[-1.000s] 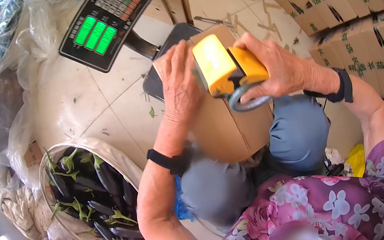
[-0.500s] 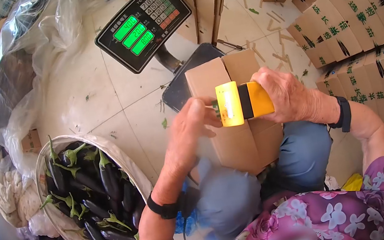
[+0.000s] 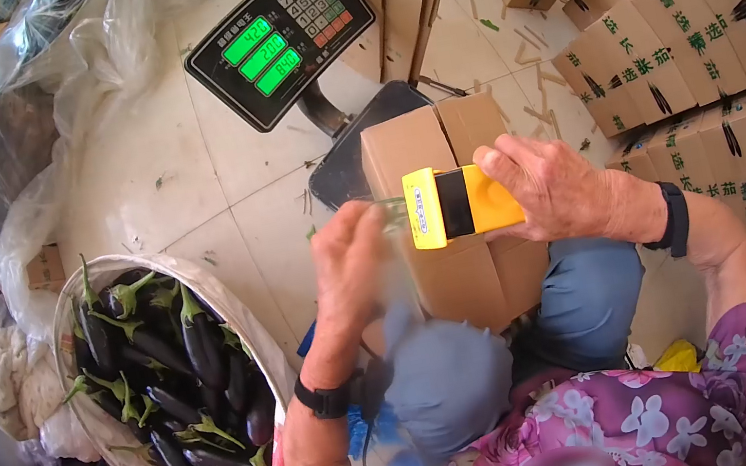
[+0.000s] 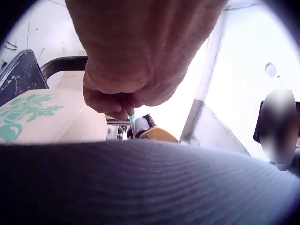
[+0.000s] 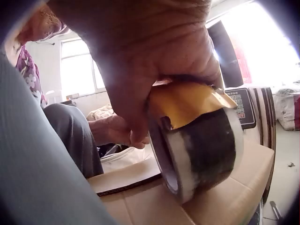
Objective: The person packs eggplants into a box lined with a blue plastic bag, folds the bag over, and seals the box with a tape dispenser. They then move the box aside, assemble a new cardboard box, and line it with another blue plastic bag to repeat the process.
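My right hand (image 3: 559,192) grips a yellow tape dispenser (image 3: 478,200) above a closed brown carton (image 3: 446,285). The right wrist view shows the tape roll (image 5: 206,145) in it, dark round its outside. My left hand (image 3: 345,262) is just left of the dispenser, fingers curled and slightly blurred. It pinches the end of a thin greenish tape strip (image 4: 132,122), which runs to the dispenser. The carton stands between the person's knees, its far end overlapping the black platform of a scale (image 3: 353,142).
A lit scale display (image 3: 280,41) stands beyond the carton. At left is a white-lined basket (image 3: 264,350) of eggplants (image 3: 205,350). Printed cartons (image 3: 685,33) are stacked at right, with flattened cardboard (image 3: 401,16) behind the scale and clear plastic sheeting (image 3: 88,93) at far left.
The left hand has left the carton's top, reached the dispenser's front, then drawn slightly left with curled fingers. The dispenser has turned level. The scale's digits have changed.
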`<state>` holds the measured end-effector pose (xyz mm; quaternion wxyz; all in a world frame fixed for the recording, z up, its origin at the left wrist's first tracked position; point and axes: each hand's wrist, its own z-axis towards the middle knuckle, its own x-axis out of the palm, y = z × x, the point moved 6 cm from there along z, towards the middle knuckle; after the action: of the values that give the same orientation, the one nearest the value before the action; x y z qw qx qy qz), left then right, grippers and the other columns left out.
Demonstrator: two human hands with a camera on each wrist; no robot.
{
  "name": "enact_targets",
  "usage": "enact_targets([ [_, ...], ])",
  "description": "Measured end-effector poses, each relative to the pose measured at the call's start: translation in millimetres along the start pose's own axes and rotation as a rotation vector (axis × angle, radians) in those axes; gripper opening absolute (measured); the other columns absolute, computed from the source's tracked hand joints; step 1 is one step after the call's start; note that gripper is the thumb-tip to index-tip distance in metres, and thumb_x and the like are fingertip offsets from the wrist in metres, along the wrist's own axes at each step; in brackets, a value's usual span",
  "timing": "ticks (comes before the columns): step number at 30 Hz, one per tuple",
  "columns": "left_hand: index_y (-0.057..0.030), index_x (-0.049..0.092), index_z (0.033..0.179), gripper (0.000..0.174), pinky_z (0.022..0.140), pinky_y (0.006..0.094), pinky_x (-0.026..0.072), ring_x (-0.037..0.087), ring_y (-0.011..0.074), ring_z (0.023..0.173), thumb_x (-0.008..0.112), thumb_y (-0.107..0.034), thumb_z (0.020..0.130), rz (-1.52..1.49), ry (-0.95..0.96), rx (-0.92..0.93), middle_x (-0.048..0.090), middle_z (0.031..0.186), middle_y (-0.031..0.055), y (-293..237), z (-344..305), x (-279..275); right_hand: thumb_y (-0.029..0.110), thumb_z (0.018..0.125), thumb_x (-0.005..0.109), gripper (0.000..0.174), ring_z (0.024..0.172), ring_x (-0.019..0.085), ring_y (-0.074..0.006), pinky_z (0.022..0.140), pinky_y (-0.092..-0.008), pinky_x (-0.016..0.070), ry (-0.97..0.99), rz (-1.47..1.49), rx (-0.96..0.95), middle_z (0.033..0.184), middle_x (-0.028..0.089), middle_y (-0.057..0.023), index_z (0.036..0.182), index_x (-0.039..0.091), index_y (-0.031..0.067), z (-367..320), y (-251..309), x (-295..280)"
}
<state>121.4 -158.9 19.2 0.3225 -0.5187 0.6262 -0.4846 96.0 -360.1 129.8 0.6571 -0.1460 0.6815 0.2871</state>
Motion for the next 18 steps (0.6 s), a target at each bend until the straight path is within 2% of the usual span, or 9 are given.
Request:
enact_targets([
  [2, -0.0030, 0.063, 0.087, 0.022, 0.056, 0.0224, 0.0386, 0.046, 0.0063, 0.060, 0.056, -0.018, 0.102, -0.053, -0.075, -0.050, 0.051, 0.067, -0.0033, 19.7, -6.6, -29.2, 0.032, 0.069, 0.085, 0.071, 0.079, 0.062, -0.0308, 0.065, -0.0387, 0.0548, 0.053, -0.014, 0.022, 0.090, 0.053, -0.0153, 0.119, 0.048, -0.0032, -3.7, -1.5, -2.8],
  [4, -0.0048, 0.063, 0.087, 0.017, 0.054, 0.0214, 0.0375, 0.045, 0.0064, 0.059, 0.058, -0.015, 0.100, -0.191, -0.280, -0.059, 0.050, 0.068, -0.0035, 55.3, -12.7, -77.0, 0.032, 0.069, 0.085, 0.071, 0.078, 0.061, -0.0302, 0.064, -0.0387, 0.0546, 0.105, -0.026, 0.038, 0.090, 0.052, -0.0148, 0.119, 0.048, -0.0031, -7.2, -4.9, -0.2],
  [7, -0.0065, 0.062, 0.086, 0.015, 0.053, 0.0207, 0.0372, 0.045, 0.0062, 0.059, 0.060, -0.013, 0.099, -0.422, -0.290, -0.079, 0.049, 0.069, -0.0039, 97.3, -22.6, -96.1, 0.033, 0.070, 0.085, 0.072, 0.078, 0.061, -0.0298, 0.064, -0.0389, 0.0538, 0.138, -0.049, 0.039, 0.088, 0.052, -0.0139, 0.119, 0.047, -0.0029, -11.2, -7.2, 3.2],
  [9, -0.0075, 0.060, 0.084, 0.018, 0.052, 0.0207, 0.0374, 0.044, 0.0056, 0.057, 0.061, -0.016, 0.100, -0.475, -0.351, -0.052, 0.048, 0.069, -0.0048, 112.2, -20.2, -88.9, 0.032, 0.070, 0.084, 0.070, 0.078, 0.061, -0.0295, 0.063, -0.0388, 0.0532, 0.183, -0.090, 0.070, 0.088, 0.052, -0.0138, 0.119, 0.047, -0.0027, -7.5, -6.9, 5.3],
  [12, -0.0082, 0.059, 0.082, 0.021, 0.051, 0.0205, 0.0365, 0.043, 0.0045, 0.057, 0.060, -0.017, 0.101, -0.380, -0.428, -0.059, 0.048, 0.067, -0.0060, 122.6, -14.9, -76.9, 0.031, 0.070, 0.084, 0.069, 0.077, 0.062, -0.0295, 0.063, -0.0386, 0.0530, 0.192, -0.142, 0.066, 0.088, 0.052, -0.0139, 0.118, 0.047, -0.0020, -6.5, -5.2, 6.3],
  [14, -0.0066, 0.061, 0.078, 0.025, 0.049, 0.0270, 0.0385, 0.044, 0.0080, 0.054, 0.063, -0.020, 0.098, -0.015, -0.474, 0.072, 0.051, 0.060, -0.0020, 138.1, -6.7, -73.3, 0.031, 0.071, 0.084, 0.067, 0.076, 0.062, -0.0296, 0.063, -0.0385, 0.0527, 0.197, -0.148, 0.073, 0.088, 0.052, -0.0138, 0.118, 0.048, -0.0016, -6.9, -4.4, 6.6],
  [15, -0.0066, 0.061, 0.078, 0.025, 0.049, 0.0270, 0.0385, 0.044, 0.0080, 0.054, 0.063, -0.020, 0.098, -0.015, -0.476, 0.066, 0.051, 0.060, -0.0020, 141.0, -3.2, -67.5, 0.030, 0.071, 0.084, 0.066, 0.075, 0.062, -0.0298, 0.063, -0.0384, 0.0525, 0.195, -0.149, 0.079, 0.088, 0.052, -0.0138, 0.117, 0.048, -0.0011, -6.4, -4.0, 7.1],
  [17, -0.0030, 0.059, 0.076, 0.025, 0.050, 0.0344, 0.0414, 0.048, 0.0208, 0.050, 0.064, -0.016, 0.096, 0.415, -0.586, 0.265, 0.051, 0.056, 0.0103, 127.6, 0.8, -53.9, 0.028, 0.070, 0.084, 0.065, 0.074, 0.061, -0.0300, 0.063, -0.0385, 0.0522, 0.183, -0.136, 0.075, 0.087, 0.052, -0.0137, 0.116, 0.049, -0.0008, -5.8, -3.7, 7.9],
  [18, -0.0035, 0.060, 0.079, 0.019, 0.053, 0.0406, 0.0444, 0.054, 0.0330, 0.054, 0.064, -0.015, 0.094, 0.545, -0.590, 0.328, 0.055, 0.062, 0.0180, 131.2, 4.4, -45.5, 0.027, 0.070, 0.084, 0.063, 0.073, 0.061, -0.0303, 0.062, -0.0385, 0.0519, 0.168, -0.129, 0.074, 0.086, 0.052, -0.0136, 0.116, 0.050, -0.0004, -5.2, -3.3, 7.3],
])
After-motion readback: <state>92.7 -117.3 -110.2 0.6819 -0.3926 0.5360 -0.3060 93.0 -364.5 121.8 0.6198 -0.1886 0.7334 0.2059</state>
